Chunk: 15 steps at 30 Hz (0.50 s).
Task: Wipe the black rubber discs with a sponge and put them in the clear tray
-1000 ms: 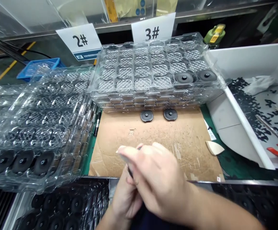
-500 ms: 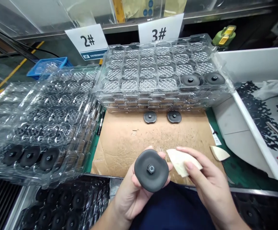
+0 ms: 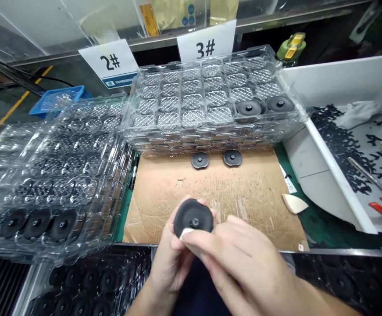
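My left hand [image 3: 174, 250] grips a black rounded disc-like part [image 3: 188, 215] with a small raised hub at its centre, held above the cardboard near its front edge. Across the disc's lower edge comes my right hand [image 3: 240, 250], closed on a cream-white wiping pad. Only a small bit of that pad [image 3: 184, 233] shows at the thumb, touching the disc; my fingers hide the rest. Two more black discs, a left one [image 3: 200, 160] and a right one [image 3: 232, 158], lie on the cardboard sheet [image 3: 158, 188] in front of the tray stack.
Clear plastic trays [image 3: 192, 118] are stacked at the back, two black discs in the top one. More trays [image 3: 79, 171] stand left. A white bin [image 3: 338, 188] at right holds small black pieces and a screwdriver [image 3: 371, 177]. Another cream pad [image 3: 294, 203] lies beside the cardboard.
My right hand has moved left with the pad, from beside the disc onto its lower edge. My left hand and the disc have shifted slightly left, and the view has shifted a little.
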Available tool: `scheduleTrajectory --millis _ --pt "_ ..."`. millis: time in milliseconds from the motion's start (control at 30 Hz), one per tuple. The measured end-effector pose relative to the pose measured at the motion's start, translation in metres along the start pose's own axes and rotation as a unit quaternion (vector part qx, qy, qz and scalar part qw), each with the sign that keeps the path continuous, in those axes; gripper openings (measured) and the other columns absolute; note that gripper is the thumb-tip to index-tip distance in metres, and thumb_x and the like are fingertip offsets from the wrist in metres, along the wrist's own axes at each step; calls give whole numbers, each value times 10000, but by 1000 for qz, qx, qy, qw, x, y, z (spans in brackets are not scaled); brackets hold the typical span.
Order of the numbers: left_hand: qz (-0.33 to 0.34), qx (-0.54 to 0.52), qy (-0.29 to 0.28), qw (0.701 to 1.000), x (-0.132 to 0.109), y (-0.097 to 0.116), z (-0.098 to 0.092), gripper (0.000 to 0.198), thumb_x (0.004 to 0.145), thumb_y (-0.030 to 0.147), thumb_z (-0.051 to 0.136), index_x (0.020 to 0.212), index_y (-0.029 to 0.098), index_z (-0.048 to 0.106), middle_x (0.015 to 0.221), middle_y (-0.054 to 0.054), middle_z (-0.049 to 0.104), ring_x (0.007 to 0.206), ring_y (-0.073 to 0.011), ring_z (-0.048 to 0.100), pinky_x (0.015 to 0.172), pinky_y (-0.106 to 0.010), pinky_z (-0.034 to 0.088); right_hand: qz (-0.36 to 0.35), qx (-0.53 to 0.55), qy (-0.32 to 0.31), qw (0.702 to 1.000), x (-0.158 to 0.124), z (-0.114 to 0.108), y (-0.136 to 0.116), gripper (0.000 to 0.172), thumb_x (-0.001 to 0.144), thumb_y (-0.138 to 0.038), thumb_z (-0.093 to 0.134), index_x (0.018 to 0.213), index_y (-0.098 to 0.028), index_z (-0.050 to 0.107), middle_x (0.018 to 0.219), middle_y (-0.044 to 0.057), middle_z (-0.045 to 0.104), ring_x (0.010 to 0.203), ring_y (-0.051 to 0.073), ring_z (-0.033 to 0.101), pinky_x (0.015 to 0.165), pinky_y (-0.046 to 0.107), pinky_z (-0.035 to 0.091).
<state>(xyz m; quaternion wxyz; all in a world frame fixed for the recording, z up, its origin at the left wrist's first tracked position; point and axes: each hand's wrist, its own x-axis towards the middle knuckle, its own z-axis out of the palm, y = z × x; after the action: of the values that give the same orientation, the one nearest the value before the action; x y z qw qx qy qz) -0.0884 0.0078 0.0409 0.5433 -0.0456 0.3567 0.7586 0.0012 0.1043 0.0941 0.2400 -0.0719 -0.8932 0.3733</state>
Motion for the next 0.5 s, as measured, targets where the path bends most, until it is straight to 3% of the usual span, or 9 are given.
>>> scheduleTrajectory --millis 67,200,300,367,500 --pt "18 -1 14 1000 0 0 -1 425 642 152 717 1038 276 625 1045 14 662 975 -189 605 924 -302 437 10 -20 -18 1000 6 6 0 266 831 -103 431 1035 -127 601 838 63 663 737 172 593 703 323 475" --pt "15 4 -9 1000 -1 1 -2 449 612 292 749 1044 267 633 1033 3 664 978 -176 599 900 -238 437 1 -48 64 997 11 16 4 338 831 -115 423 1144 -49 533 886 126 650 790 218 586 696 379 457" --pt "40 6 -8 999 -1 6 -6 459 591 292 761 1032 281 632 1069 15 649 973 -190 605 904 -270 445 22 36 -21 999 2 10 9 285 838 -113 440 1094 -139 563 920 52 657 815 154 595 752 298 466" --pt "45 0 3 999 -1 10 -10 458 592 295 756 1033 279 631 1083 10 642 985 -196 601 891 -278 459 93 82 -58 991 -9 2 18 262 847 -131 453 1066 -216 570 940 -6 654 820 112 601 736 226 473" --pt "19 -23 -14 999 -2 14 -15 454 621 340 720 1062 313 613 1140 2 613 1052 -223 568 902 -325 463 248 93 56 963 -28 -3 41 235 875 -231 465 1081 -287 563 1063 -28 631 964 127 589 784 199 480"
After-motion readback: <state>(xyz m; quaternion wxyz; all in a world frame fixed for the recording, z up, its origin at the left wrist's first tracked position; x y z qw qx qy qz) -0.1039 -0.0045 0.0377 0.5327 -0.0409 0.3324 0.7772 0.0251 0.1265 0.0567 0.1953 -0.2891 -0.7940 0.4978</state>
